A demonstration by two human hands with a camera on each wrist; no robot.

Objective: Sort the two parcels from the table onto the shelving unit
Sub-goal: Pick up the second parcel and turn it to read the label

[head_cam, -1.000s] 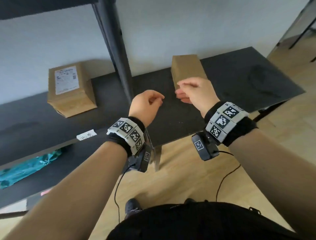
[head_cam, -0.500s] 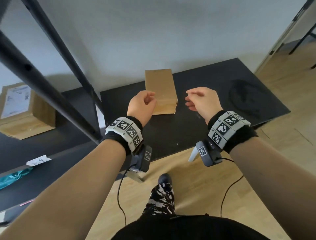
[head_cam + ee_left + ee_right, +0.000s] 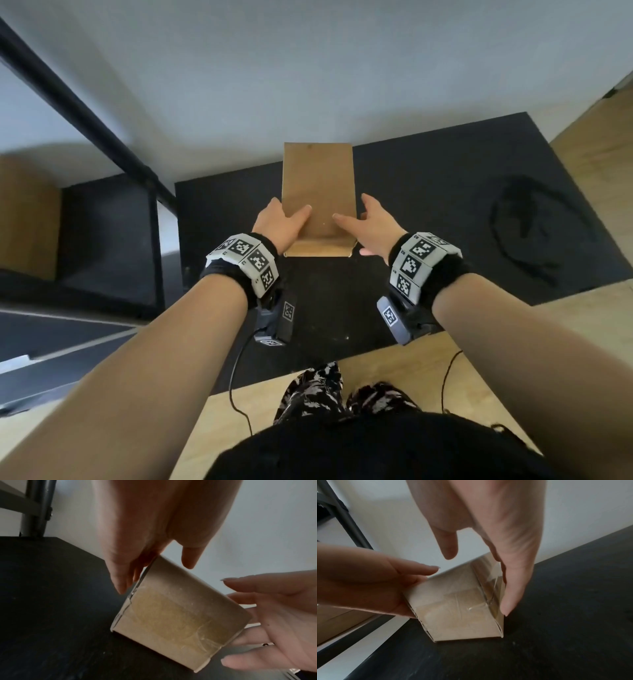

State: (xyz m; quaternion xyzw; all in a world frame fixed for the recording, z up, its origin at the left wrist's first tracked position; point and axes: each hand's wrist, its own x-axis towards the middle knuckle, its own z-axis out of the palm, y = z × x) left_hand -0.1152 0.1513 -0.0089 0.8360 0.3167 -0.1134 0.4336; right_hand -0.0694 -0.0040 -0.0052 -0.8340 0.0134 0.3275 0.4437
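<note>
A black table (image 3: 428,212) with a matt, slightly scuffed top stands against a pale wall, and just to its left is a dark metal shelving unit (image 3: 113,226) with a slanting black post; a second brown parcel (image 3: 27,219) already sits on its shelf at the picture's left edge. In the middle of the table, near the wall, lies a plain brown cardboard parcel (image 3: 318,192), a long rectangular box with square corners, its near end sealed with glossy clear tape. The left hand (image 3: 279,224) cups the parcel's left side, thumb lying on top, fingers down the side wall. The right hand (image 3: 371,224) mirrors it on the right side, thumb on top, fingers straight against the wall, so each grip is only lightly closing on the box. The parcel rests flat on the table. It looks stiff and probably light; the taped end may be slippery, so the bare cardboard side walls seem the better place to hold
</note>
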